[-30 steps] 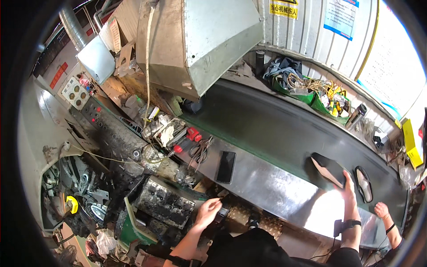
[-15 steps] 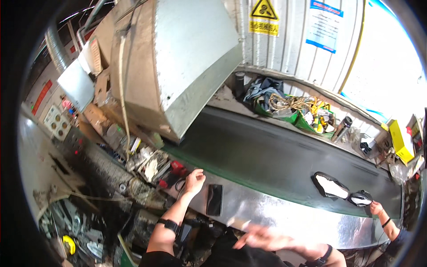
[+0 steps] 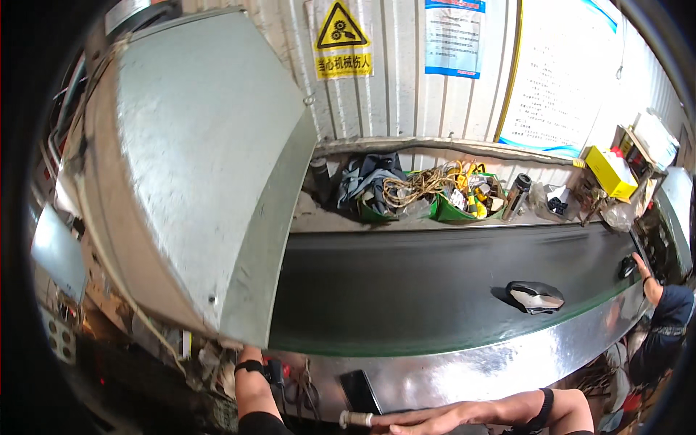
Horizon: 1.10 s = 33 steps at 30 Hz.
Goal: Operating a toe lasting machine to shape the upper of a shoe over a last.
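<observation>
My left hand (image 3: 250, 354) reaches to the lower edge of the grey metal hood (image 3: 196, 174). Its fingers are hidden there, and a black band circles the wrist. My right hand (image 3: 442, 418) stretches low across the front, fingers extended, with a pale wrap or sleeve (image 3: 355, 419) at one fingertip. Just beyond it lies a dark phone (image 3: 360, 391) on the metal ledge (image 3: 449, 370). A black-and-white shoe upper (image 3: 535, 297) rests on the dark conveyor belt (image 3: 406, 283), apart from both my hands. Scissors (image 3: 304, 391) lie between my left forearm and the phone.
At the belt's right end a co-worker's hand (image 3: 642, 267) is at a small black piece (image 3: 627, 267). Green bins (image 3: 471, 206) with cords and tools, a dark cylinder (image 3: 517, 196) and a yellow box (image 3: 610, 172) line the back wall.
The view has swung right. My left hand has gone from beside the phone to the hood's edge. The white-and-black upper now lies apart from the co-worker's hand.
</observation>
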Each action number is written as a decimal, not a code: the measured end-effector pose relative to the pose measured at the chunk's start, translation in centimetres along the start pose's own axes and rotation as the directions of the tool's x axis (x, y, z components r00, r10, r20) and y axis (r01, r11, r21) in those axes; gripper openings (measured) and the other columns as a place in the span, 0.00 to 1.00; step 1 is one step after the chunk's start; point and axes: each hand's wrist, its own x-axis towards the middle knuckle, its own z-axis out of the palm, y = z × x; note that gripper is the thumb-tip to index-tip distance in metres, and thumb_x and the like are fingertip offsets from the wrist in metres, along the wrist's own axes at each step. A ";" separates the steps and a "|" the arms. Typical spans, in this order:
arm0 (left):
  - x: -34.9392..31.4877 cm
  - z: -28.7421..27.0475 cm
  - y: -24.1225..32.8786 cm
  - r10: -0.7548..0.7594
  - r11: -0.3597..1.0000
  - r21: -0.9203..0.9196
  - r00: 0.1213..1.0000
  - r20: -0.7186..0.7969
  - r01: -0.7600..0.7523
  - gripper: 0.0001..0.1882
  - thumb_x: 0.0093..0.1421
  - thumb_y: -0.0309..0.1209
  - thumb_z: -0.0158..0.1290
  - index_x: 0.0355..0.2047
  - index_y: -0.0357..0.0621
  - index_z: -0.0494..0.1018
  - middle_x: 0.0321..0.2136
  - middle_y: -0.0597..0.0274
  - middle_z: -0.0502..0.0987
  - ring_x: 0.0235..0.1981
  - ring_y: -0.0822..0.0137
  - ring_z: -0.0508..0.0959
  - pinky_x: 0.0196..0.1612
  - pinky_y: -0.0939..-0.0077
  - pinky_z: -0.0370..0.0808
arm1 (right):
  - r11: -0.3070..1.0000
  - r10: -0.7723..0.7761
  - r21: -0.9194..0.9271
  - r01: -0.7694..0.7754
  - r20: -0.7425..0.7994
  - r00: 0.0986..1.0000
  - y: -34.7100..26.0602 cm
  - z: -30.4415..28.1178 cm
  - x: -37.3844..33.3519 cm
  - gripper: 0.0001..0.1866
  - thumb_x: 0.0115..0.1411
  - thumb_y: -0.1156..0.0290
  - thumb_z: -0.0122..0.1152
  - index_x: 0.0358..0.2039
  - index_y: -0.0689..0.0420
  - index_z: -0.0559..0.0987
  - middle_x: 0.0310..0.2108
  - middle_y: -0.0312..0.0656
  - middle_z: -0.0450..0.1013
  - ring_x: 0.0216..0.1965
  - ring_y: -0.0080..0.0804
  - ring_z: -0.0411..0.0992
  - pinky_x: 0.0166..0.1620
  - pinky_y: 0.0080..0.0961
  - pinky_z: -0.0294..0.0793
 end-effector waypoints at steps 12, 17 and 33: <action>0.1 -1.2 10.0 0.393 0.902 -0.288 0.888 0.240 -0.322 0.22 0.53 0.40 0.64 0.43 0.37 0.80 0.41 0.42 0.82 0.44 0.48 0.81 0.49 0.59 0.77 | 0.987 0.146 0.147 -0.059 -0.696 0.703 5.6 -14.6 2.1 0.47 0.67 0.42 0.56 0.75 0.52 0.47 0.50 0.47 0.73 0.53 0.35 0.71 0.59 0.34 0.72; 3.6 -2.1 13.0 0.431 0.748 -0.639 0.862 0.265 -0.178 0.19 0.58 0.45 0.62 0.32 0.39 0.79 0.28 0.50 0.82 0.33 0.59 0.81 0.45 0.62 0.75 | 0.958 0.259 0.288 0.015 -0.881 0.395 7.9 -20.0 4.6 0.59 0.59 0.51 0.71 0.76 0.39 0.35 0.68 0.51 0.57 0.68 0.43 0.58 0.64 0.52 0.66; 9.1 3.0 10.3 0.010 0.986 -0.164 0.998 0.056 0.000 0.17 0.56 0.39 0.63 0.38 0.40 0.78 0.36 0.49 0.80 0.40 0.54 0.79 0.50 0.59 0.74 | 0.737 0.335 0.447 0.507 -0.893 0.301 9.9 -19.0 -5.4 0.25 0.68 0.50 0.56 0.63 0.43 0.69 0.58 0.35 0.67 0.57 0.33 0.67 0.62 0.50 0.66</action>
